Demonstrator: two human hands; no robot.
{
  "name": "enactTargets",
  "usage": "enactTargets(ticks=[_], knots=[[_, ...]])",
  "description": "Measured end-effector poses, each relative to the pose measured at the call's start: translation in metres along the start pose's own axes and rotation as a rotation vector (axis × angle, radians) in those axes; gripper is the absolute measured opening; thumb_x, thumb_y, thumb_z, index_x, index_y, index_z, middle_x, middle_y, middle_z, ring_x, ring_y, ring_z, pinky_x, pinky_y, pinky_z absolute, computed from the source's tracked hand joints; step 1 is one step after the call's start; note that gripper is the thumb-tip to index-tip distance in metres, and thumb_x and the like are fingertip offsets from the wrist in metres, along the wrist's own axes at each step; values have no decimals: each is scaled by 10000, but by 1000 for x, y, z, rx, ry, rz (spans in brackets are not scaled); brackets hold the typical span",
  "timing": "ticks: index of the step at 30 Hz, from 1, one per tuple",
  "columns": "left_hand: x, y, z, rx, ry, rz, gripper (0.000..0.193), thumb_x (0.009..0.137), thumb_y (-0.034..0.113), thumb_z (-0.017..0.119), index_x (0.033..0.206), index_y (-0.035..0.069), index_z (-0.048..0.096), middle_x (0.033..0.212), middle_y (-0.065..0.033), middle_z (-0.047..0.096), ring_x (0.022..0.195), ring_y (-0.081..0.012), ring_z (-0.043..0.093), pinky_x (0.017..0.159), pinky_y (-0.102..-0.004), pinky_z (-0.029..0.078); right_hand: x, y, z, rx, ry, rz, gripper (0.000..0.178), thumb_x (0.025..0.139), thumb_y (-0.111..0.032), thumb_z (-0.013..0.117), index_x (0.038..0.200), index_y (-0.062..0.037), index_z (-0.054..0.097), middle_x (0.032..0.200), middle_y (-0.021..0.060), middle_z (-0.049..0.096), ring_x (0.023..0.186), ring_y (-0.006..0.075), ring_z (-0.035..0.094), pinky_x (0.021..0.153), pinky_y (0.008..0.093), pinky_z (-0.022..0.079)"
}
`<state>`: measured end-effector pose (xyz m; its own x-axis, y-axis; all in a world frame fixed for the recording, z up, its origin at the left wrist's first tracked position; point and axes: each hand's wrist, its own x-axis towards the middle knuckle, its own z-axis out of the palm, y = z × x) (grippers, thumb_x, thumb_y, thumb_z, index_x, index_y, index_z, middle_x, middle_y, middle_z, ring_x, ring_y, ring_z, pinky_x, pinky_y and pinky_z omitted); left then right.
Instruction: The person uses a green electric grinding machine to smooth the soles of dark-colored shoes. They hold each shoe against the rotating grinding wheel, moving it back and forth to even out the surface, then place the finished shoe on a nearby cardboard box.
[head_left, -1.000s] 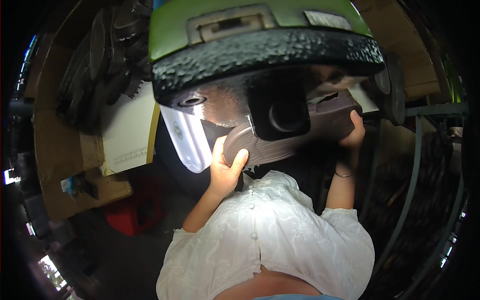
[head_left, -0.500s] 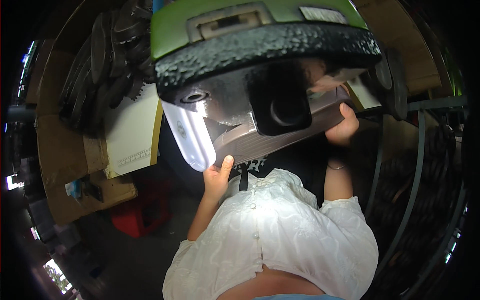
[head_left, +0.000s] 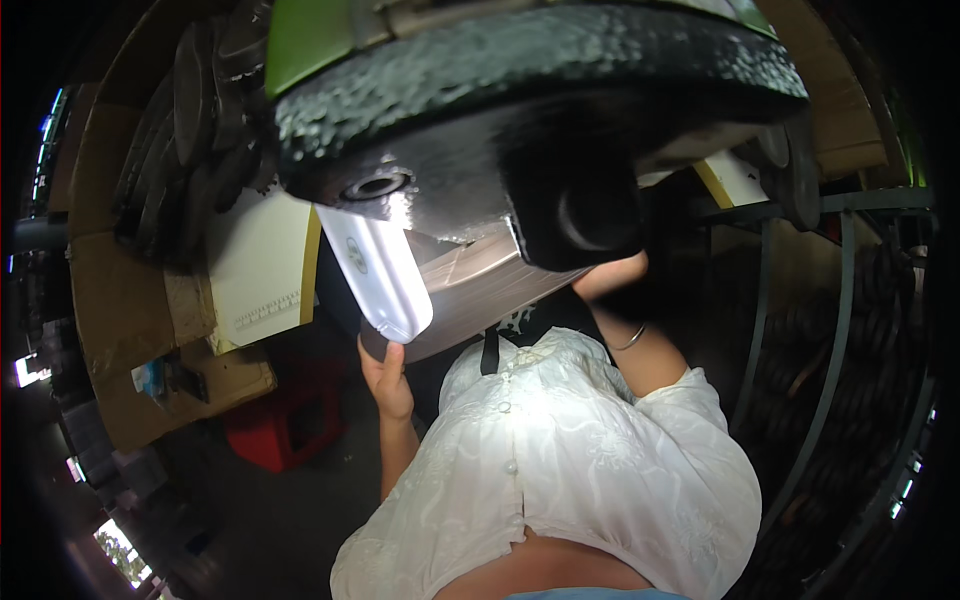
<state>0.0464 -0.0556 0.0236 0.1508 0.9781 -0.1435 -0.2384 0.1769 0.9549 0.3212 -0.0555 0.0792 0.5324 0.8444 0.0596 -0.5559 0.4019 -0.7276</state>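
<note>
A greyish-brown shoe sole (head_left: 465, 312) with fine lines along its side stretches between my two hands, under the head of a green and black machine (head_left: 540, 85). My left hand (head_left: 387, 382) grips the sole's left end, thumb on the near side. At its other end my right hand (head_left: 612, 277) holds on, with its fingers partly hidden and blurred. A lit white lamp (head_left: 385, 285) hangs from the machine just above the left part of the sole. The machine head covers the sole's far side.
Dark soles (head_left: 195, 95) are piled in a cardboard box (head_left: 105, 290) on the left, beside a white board (head_left: 255, 270) with a ruler scale. A red stool (head_left: 280, 430) stands below. On the right is a metal rack (head_left: 835, 350) with dark soles inside.
Both hands have shifted left with the sole, the right hand farther and slightly nearer to me. The machine head looks larger and closer in view.
</note>
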Motion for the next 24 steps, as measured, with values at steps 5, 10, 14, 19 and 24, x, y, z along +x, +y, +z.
enactTargets(ticks=[5,10,14,19,24], knots=[[5,0,-29,12,42,26,411,860,106,447,1251,15,356,1177,-121,474,1073,-207,492,909,-320,402,-22,28,10,-6,-37,-36,459,654,-120,540,1081,42,496,970,107,576,867,162,556,809,279,432],[18,-26,-46,67,49,-139,474,741,40,510,1198,-40,414,1020,-67,559,902,-131,547,778,-234,428,-18,28,22,-126,-154,-121,493,668,-126,576,1123,35,475,1019,81,554,901,142,537,829,270,423],[29,-59,-24,493,-230,-192,333,711,60,597,1026,-44,560,940,-84,621,853,-162,570,768,-279,439,-6,3,21,-295,-320,-11,571,658,-111,606,1183,34,434,1011,80,554,907,133,536,824,263,426],[24,-76,46,729,-714,-242,354,741,158,650,1044,-7,569,924,-158,637,858,-248,608,802,-341,452,3,-11,27,-540,-433,10,727,624,-76,663,1266,24,337,1115,96,510,998,180,507,893,290,387],[21,-83,85,666,-691,-52,329,769,260,648,999,30,599,885,-178,632,837,-304,615,740,-355,465,8,-26,32,-969,-538,-104,744,612,-145,788,1223,0,389,1107,85,532,1010,168,510,888,290,401]])
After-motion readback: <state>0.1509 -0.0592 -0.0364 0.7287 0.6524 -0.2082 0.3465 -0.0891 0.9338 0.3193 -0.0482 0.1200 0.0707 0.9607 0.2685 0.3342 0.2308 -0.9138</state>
